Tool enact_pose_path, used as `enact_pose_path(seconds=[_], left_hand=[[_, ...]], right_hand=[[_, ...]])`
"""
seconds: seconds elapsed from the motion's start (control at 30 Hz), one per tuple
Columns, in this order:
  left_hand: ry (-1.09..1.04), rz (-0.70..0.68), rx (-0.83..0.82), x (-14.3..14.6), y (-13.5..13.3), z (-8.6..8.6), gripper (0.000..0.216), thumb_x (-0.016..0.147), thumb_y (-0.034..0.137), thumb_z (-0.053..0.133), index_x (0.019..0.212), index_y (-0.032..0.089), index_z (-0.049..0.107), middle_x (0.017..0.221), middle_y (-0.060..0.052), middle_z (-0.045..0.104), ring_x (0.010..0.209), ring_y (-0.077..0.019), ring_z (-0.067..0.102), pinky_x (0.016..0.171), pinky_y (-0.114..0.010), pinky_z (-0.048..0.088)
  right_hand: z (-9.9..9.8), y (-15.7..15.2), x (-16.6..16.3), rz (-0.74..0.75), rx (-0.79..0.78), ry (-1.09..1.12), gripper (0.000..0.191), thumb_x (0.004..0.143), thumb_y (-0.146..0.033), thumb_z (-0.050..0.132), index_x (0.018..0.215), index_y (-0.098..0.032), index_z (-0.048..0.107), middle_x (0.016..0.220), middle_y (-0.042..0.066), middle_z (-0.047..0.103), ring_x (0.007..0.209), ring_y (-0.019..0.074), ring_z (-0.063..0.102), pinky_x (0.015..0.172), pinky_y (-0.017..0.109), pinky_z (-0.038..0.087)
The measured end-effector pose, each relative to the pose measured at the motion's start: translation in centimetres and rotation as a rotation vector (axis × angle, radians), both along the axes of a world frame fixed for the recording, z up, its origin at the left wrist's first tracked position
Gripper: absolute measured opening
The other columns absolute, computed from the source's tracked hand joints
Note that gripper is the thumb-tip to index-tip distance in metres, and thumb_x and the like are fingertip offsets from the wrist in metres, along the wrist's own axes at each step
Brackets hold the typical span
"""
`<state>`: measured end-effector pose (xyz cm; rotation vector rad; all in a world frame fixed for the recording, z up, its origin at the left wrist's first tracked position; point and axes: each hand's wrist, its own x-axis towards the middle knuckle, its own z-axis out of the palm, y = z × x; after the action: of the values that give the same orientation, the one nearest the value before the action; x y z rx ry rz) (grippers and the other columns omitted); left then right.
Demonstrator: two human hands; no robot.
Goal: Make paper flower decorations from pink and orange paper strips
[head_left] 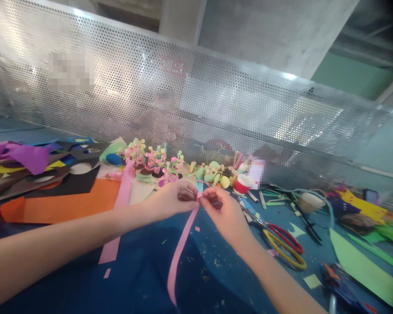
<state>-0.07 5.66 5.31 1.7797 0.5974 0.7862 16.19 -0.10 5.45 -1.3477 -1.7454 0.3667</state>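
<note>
Pink strip (177, 259) over blue table (140, 279); long axis from pinched end twd person, slanting L, slightly curved. Pinched betw. thumb & fingertips of L hand (170, 198), also R hand (227, 213). Nr R wrist: scissors (267, 226), handles to lower R.

- Narrow strip (175, 259): plain pink
- Wide strip (126, 187): the same pink
- Worktop (140, 279): deep blue, flecked with pale specks
- Scissors (264, 225): one red handle loop, one yellow
- Orange sheet (72, 205): solid orange
- Black sheet (81, 182): solid black
- Cup (241, 188): red and white
- Long sheet (363, 266): pale green
- Panel (216, 98): silver-grey, dotted all over with round holes
</note>
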Motion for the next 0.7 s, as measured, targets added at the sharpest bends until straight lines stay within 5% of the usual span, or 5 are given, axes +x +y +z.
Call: enact_pose_path(seconds=[0.33, 0.7], left_hand=[[-0.032, -0.002, 0.047, 0.0, -0.3, -0.6, 0.016, 0.077, 0.027, 0.058, 0.09, 0.018, 0.058, 0.083, 0.0, 0.063, 0.079, -0.0126, 0.059, 0.073, -0.025, 0.045], [0.021, 0.091, 0.017, 0.1, -0.6, -1.1, 0.019, 0.078, 0.031, 0.055, 0.088, 0.017, 0.061, 0.08, -0.001, 0.063, 0.074, -0.0128, 0.057, 0.069, -0.025, 0.043]], right_hand=[[-0.8, 0.1, -0.1, 0.024, -0.081, 0.066, 0.014, 0.083, -0.032, 0.049, 0.076, -0.022, 0.043, 0.065, -0.004, 0.047, 0.058, 0.0125, 0.05, 0.055, 0.025, 0.042], [-0.4, 0.2, 0.0, 0.27, -0.239, 0.319, 0.008, 0.081, -0.024, 0.05, 0.087, -0.021, 0.047, 0.073, -0.002, 0.051, 0.063, 0.0118, 0.054, 0.061, 0.026, 0.049]])
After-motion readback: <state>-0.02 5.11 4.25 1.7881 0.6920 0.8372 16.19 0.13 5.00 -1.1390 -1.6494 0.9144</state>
